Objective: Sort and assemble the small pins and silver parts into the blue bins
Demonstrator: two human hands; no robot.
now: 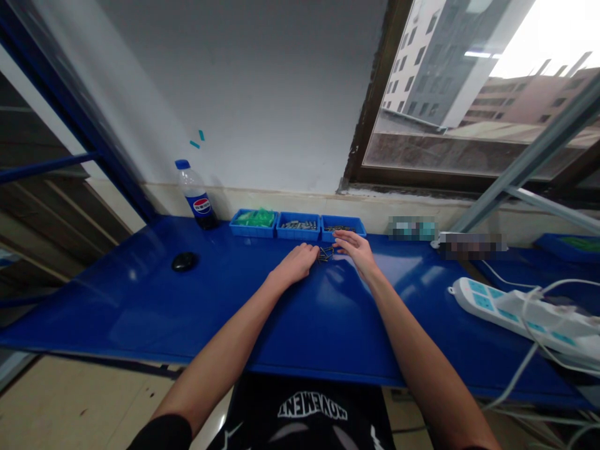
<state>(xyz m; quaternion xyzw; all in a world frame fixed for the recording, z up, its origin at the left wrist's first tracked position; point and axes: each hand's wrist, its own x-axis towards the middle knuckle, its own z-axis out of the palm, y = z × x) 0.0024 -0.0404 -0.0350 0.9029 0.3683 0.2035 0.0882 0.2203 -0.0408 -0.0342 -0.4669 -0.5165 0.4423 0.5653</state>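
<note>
Flanking small screw-like pieces [325, 254] on the worktop [319, 331], just nearside of the rightmost blue bin [327, 237]; holding the left hand [297, 261] curled, not revealing any grip, and the right hand [360, 251] loosely parted; best handling lightly, pinching singly, avoiding scattering.

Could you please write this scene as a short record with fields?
left hand: beside the small metal pieces on the blue table
right hand: opposite side of the pieces
left bin: green items
middle bin: grey metal parts
right bin: darker metal parts
back left: upright bottle, blue cap
left: black rounded object
right side: white power strip
</note>
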